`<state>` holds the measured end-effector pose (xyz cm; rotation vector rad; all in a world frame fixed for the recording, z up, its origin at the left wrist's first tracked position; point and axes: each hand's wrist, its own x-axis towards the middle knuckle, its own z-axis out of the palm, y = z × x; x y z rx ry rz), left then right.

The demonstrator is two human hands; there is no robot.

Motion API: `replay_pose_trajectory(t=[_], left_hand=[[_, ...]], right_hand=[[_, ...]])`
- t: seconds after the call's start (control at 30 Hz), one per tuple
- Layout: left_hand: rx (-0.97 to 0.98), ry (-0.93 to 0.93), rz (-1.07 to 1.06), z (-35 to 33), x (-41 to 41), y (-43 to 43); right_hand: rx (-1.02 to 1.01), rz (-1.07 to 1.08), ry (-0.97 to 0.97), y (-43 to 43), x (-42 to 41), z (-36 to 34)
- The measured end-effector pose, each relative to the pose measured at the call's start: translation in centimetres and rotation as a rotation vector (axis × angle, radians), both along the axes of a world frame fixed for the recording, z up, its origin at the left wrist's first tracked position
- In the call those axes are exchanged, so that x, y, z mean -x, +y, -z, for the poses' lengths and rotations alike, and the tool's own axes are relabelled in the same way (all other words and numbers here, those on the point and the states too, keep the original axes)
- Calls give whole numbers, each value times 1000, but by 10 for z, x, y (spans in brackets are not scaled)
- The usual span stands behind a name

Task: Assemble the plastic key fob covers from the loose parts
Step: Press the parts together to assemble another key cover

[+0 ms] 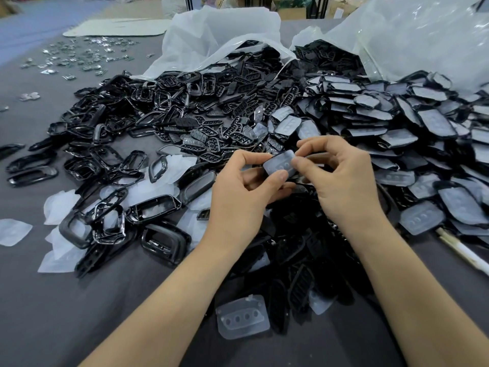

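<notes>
— Why do we hold the translucent pad [280, 163] up between both hands, above the pile of black parts [185, 120]?

— Our left hand [242, 193] pinches its near edge, our right hand [341, 178] its far corner, probably seating it on a frame hidden underneath.

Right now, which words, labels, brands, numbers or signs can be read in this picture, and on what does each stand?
None can be read.
On the translucent pad pinched by left hand and right hand: round bumps only, no letters.
On the black button plates: moulded marks, too small to read.
On the cardboard boxes at the far edge: too blurred to read.
</notes>
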<state>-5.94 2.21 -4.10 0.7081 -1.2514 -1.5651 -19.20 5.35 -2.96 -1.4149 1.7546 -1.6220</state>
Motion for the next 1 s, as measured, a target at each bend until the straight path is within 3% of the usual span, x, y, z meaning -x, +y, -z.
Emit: replay_pose_trajectory(t=[0.17, 0.33, 0.4, 0.57, 0.63, 0.73, 0.83, 1.0], left_hand=[[-57, 41, -12, 0, 2, 0], [-43, 13, -62, 1, 1, -1], [-11, 1, -118, 1, -1, -2], [43, -5, -284, -2, -6, -7], [73, -29, -330, -3, -6, -8], [162, -116, -375, -4, -7, -7], [273, -245, -409, -2, -9, -5], [587, -515, -476, -2, -6, -1]], right_hand=[[45, 17, -53, -2, 1, 1], [114, 45, -393, 0, 6, -3], [67, 30, -498, 1, 8, -4], [-214, -155, -513, 0, -5, -1], [-244, -268, -668, 0, -12, -1], [-280, -437, -943, 2, -16, -4], [-380, -503, -1052, 5, -20, -6], [-290, -363, -1120, 3, -28, -5]])
